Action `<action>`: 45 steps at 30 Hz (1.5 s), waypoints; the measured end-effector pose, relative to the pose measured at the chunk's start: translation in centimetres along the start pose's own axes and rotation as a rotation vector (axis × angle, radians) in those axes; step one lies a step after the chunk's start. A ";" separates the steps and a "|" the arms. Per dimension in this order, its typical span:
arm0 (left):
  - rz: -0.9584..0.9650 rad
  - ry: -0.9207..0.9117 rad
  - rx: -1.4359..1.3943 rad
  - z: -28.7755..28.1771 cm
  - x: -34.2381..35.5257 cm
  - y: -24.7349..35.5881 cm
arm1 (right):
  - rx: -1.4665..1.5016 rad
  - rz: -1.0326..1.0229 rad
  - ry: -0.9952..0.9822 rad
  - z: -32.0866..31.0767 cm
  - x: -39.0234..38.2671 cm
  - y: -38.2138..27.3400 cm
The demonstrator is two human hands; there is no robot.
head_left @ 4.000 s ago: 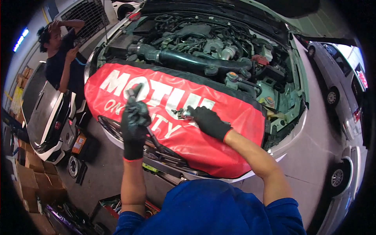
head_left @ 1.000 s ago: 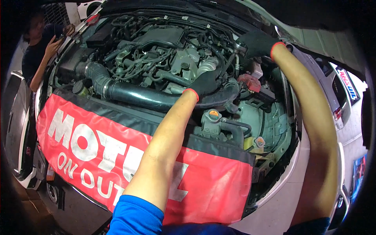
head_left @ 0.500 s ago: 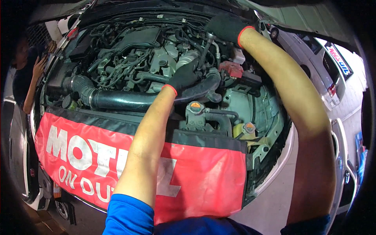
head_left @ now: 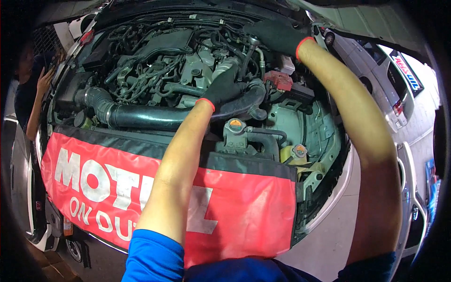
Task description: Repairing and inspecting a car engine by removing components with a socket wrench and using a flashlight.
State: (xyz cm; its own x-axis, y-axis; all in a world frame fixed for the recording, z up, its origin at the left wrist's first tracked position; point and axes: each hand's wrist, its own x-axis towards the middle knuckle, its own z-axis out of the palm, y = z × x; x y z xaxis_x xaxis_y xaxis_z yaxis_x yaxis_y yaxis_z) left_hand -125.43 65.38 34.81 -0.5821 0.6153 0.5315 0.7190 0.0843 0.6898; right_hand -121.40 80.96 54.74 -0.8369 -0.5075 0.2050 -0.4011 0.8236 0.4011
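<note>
My right hand (head_left: 277, 37), in a black glove with a red cuff, is closed at the far right of the engine bay. It grips what looks like a ratchet wrench, whose round silver head (head_left: 253, 41) shows beside the fingers. A dark extension bar (head_left: 247, 60) slants down from that head among the hoses. My left hand (head_left: 222, 90), gloved alike, reaches in near the bar's lower end, behind the thick black intake pipe (head_left: 148, 117). Its fingertips blend into the dark engine parts, so their grip is hidden.
A red fender cover (head_left: 249, 211) drapes over the car's front edge. Near me stand a radiator cap (head_left: 235, 124) and a yellowish reservoir (head_left: 292, 154). A red terminal cover (head_left: 278, 81) sits right of the hands. The raised hood hangs overhead. Another person (head_left: 35, 89) stands at the left.
My right hand has shifted slightly right, with its wrist farther from the engine's middle. The silver head has moved only a little. My left hand stays in nearly the same place.
</note>
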 end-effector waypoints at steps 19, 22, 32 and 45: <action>-0.039 -0.071 0.081 0.4 0.9 -0.6 | -0.110 0.150 -0.462 -2.2 0.9 0.4; -0.031 0.008 0.205 0.9 0.6 0.2 | -0.022 0.010 -0.518 -2.7 0.3 0.6; -0.053 0.093 -0.100 1.1 0.3 1.7 | -0.048 0.138 -0.206 -0.6 -0.6 1.3; 0.033 -0.011 -0.048 1.3 0.5 -1.0 | 0.225 0.185 0.036 2.6 -2.6 1.2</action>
State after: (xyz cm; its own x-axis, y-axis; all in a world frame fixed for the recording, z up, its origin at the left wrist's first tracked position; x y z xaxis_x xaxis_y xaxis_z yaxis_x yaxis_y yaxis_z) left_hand -125.94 66.58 33.73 -0.5539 0.6257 0.5493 0.7188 0.0263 0.6947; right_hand -120.67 83.92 52.42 -0.8915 -0.3486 0.2894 -0.3185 0.9365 0.1469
